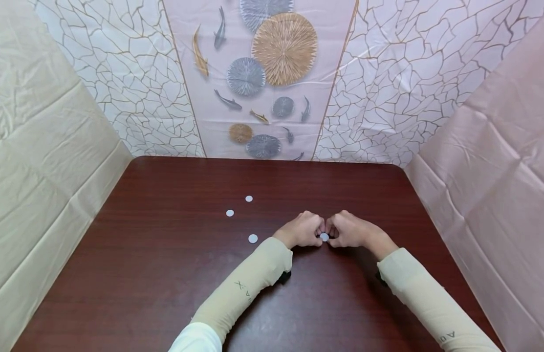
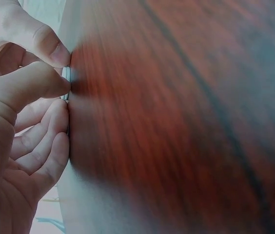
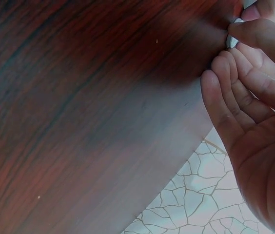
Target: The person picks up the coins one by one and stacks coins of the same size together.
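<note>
A small round white disc point(image 1: 324, 237) lies at the tabletop between my two hands, right of the middle. My left hand point(image 1: 303, 230) holds it from the left, thumb and curled fingers at its edge. From the right, my right hand point(image 1: 352, 231) grips the same disc between thumb and fingers. The right wrist view shows the disc's pale rim point(image 3: 233, 35) beside the thumb, with the other fingers curled against the wood. In the left wrist view the thumbs and fingers hide most of the disc.
Three more white discs lie on the dark red-brown table point(image 1: 166, 283), left of my hands: a far one point(image 1: 249, 198), a leftmost one point(image 1: 229, 213) and a near one point(image 1: 252, 238). Patterned cloth point(image 1: 368, 98) hangs behind the table, with plain cloth point(image 1: 487, 195) at the sides.
</note>
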Demonstrator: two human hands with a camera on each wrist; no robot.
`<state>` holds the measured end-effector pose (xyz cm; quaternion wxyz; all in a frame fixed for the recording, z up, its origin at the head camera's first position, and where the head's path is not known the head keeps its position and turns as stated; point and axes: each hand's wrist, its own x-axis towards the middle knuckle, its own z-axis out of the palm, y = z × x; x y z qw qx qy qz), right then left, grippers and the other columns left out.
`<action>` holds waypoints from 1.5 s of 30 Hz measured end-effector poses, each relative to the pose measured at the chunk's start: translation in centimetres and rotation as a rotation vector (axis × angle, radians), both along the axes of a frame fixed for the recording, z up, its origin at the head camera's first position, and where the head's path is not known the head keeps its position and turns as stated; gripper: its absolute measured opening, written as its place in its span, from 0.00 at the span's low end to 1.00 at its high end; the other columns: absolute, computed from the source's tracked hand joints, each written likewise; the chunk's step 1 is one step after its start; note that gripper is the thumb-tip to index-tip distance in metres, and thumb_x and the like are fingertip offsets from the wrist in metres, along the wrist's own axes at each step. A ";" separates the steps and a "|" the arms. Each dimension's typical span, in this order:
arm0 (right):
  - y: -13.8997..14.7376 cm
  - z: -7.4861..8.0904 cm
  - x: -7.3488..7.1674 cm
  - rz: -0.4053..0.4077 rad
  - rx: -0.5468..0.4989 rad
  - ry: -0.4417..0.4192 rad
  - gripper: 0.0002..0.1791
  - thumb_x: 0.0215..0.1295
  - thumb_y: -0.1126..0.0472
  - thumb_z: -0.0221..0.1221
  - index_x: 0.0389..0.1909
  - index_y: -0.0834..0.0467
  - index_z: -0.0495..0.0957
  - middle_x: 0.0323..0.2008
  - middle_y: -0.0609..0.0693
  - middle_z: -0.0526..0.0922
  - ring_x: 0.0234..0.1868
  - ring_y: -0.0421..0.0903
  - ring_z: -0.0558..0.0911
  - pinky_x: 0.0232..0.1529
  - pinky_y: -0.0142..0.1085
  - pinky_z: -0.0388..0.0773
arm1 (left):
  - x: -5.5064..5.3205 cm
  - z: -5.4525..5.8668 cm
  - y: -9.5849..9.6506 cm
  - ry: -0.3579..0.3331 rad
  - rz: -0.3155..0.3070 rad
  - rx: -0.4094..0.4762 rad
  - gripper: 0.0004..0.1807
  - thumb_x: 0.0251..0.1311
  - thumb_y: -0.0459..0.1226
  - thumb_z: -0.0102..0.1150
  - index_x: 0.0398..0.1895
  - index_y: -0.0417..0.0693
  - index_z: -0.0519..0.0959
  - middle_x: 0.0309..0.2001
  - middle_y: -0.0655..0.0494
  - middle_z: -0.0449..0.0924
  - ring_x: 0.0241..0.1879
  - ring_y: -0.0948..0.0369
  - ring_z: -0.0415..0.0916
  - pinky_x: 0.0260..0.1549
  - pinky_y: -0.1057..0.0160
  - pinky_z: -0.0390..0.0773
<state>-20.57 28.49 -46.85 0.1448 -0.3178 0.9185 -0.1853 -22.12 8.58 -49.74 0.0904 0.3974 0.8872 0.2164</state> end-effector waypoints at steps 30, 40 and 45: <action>-0.3 -0.2 0.0 -0.047 0.037 -0.019 0.08 0.58 0.62 0.74 0.36 0.57 0.85 0.30 0.44 0.86 0.32 0.35 0.81 0.35 0.29 0.81 | -0.9 4.7 -10.1 0.049 0.016 -0.026 0.14 0.63 0.35 0.69 0.50 0.39 0.83 0.45 0.50 0.84 0.46 0.57 0.82 0.51 0.61 0.82; -0.1 -0.4 0.2 -0.061 0.005 -0.025 0.07 0.58 0.63 0.73 0.34 0.57 0.85 0.29 0.43 0.85 0.30 0.34 0.81 0.34 0.29 0.81 | -0.8 5.4 -16.7 0.107 0.099 -0.068 0.17 0.62 0.34 0.69 0.53 0.36 0.82 0.47 0.46 0.84 0.45 0.54 0.83 0.50 0.56 0.84; 0.0 -0.2 0.1 -0.059 0.009 -0.021 0.07 0.58 0.63 0.73 0.34 0.57 0.85 0.29 0.43 0.85 0.30 0.35 0.81 0.34 0.29 0.81 | -0.7 4.7 -19.5 0.132 0.142 -0.048 0.17 0.60 0.33 0.69 0.51 0.37 0.82 0.48 0.46 0.84 0.45 0.54 0.84 0.50 0.56 0.85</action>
